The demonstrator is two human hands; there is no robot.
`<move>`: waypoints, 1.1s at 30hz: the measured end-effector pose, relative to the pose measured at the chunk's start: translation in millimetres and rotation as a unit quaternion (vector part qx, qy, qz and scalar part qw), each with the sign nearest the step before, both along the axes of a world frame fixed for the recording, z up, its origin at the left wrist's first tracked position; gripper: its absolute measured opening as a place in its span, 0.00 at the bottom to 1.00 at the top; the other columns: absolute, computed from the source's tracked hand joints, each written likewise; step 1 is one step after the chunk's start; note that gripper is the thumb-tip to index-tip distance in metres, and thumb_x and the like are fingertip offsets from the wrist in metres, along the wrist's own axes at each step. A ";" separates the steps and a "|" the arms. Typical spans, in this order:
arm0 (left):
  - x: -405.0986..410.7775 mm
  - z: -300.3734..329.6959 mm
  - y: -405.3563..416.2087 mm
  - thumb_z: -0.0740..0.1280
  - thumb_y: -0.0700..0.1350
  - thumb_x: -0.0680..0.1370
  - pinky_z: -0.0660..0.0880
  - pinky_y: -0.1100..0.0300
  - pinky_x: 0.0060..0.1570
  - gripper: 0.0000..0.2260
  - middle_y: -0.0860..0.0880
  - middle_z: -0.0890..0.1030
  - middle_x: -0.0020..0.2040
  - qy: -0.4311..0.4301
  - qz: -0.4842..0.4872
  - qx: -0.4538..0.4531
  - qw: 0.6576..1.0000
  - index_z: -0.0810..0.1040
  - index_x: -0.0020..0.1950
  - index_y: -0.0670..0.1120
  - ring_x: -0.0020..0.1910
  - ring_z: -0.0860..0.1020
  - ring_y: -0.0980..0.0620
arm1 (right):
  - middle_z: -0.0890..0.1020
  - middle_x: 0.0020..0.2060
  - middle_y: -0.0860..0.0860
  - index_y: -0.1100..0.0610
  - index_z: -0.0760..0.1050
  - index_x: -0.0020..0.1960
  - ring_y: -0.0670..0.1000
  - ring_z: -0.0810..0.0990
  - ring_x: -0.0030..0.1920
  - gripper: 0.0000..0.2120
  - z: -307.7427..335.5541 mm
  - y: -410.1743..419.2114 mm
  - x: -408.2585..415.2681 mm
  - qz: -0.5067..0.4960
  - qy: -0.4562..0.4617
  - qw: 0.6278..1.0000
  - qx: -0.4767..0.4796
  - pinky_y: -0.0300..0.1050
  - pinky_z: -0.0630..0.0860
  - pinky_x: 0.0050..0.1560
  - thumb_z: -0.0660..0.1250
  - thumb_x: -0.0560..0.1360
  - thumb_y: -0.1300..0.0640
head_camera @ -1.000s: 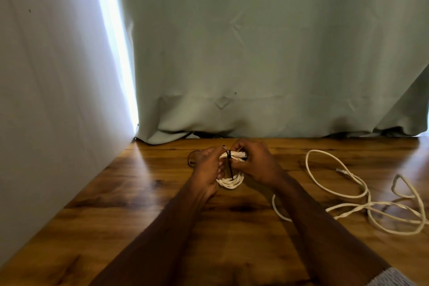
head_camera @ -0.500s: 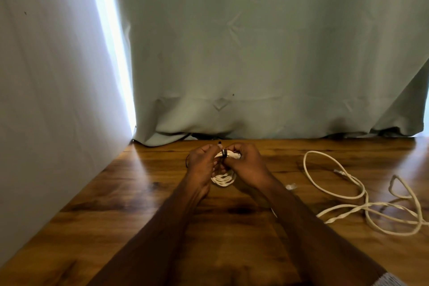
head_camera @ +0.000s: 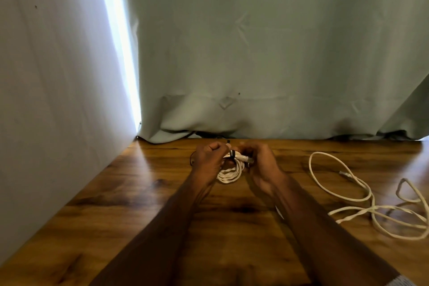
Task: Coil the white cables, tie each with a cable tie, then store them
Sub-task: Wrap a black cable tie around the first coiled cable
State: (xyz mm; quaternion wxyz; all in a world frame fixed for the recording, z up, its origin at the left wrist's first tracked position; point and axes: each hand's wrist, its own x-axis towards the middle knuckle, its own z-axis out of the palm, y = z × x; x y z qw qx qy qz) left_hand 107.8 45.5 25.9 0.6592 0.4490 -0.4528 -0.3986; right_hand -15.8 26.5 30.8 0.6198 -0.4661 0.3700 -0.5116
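A grey-green curtain (head_camera: pixel 267 53) hangs across the far side of the scene, with a pale wall (head_camera: pixel 51 76) on the left and a bright strip of light between them. Below them lies a wooden table (head_camera: pixel 116 204), its grain dark and glossy. On the right of the table, well apart from the hands, a loose white cable (head_camera: pixel 362 199) sprawls in open loops, not yet coiled, with a plug end lying inside the far loop. Near the far middle of the table the left hand (head_camera: pixel 209 160) and the right hand (head_camera: pixel 261 162) meet around the coiled white cable (head_camera: pixel 229 173), both closed on its upper part while the lower loops hang free between the wrists, close to the table. A black cable tie (head_camera: pixel 232 153) wraps the bundle at the top, between the two grips; whether it is fully cinched is too small to tell. The left hand's fingers are curled tight, apparently pinching the tie's tail, and the right hand grips the bundle beside a connector. The cable looks light, soft and braided, likely to spring open if released, so it is best held across all strands right at the tie, not by a single loop or by the plug.
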 end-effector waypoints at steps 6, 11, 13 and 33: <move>0.2 -9.1 0.7 0.65 0.37 0.80 0.72 0.63 0.27 0.09 0.50 0.77 0.27 -0.052 -0.034 -0.023 0.998 0.81 0.41 0.41 0.25 0.74 0.54 | 0.87 0.46 0.60 0.65 0.84 0.51 0.56 0.85 0.44 0.08 -0.5 -5.5 -4.7 -0.012 -0.006 0.999 0.051 0.44 0.79 0.40 0.69 0.73 0.67; 4.2 -9.9 -1.8 0.67 0.41 0.80 0.82 0.56 0.43 0.07 0.42 0.83 0.47 -0.136 -0.036 -0.039 0.989 0.83 0.45 0.44 0.44 0.83 0.46 | 0.85 0.33 0.54 0.62 0.80 0.42 0.54 0.85 0.39 0.08 1.6 -6.2 -10.1 -0.068 -0.019 0.997 0.037 0.45 0.80 0.38 0.71 0.70 0.74; 2.5 -10.6 -0.4 0.66 0.42 0.81 0.79 0.62 0.39 0.07 0.44 0.83 0.47 -0.174 -0.008 -0.031 0.984 0.82 0.46 0.44 0.40 0.82 0.53 | 0.85 0.36 0.57 0.63 0.80 0.45 0.54 0.85 0.39 0.09 0.8 -6.5 -11.1 -0.068 -0.011 0.997 0.026 0.45 0.81 0.38 0.73 0.69 0.74; -23.7 -12.0 -1.4 0.63 0.49 0.78 0.72 0.48 0.38 0.08 0.52 0.75 0.38 -0.313 0.189 -0.214 0.906 0.73 0.40 0.48 0.39 0.74 0.53 | 0.86 0.34 0.53 0.57 0.84 0.39 0.49 0.84 0.35 0.05 7.5 0.9 0.4 -0.194 0.105 0.969 -0.109 0.42 0.80 0.35 0.75 0.72 0.64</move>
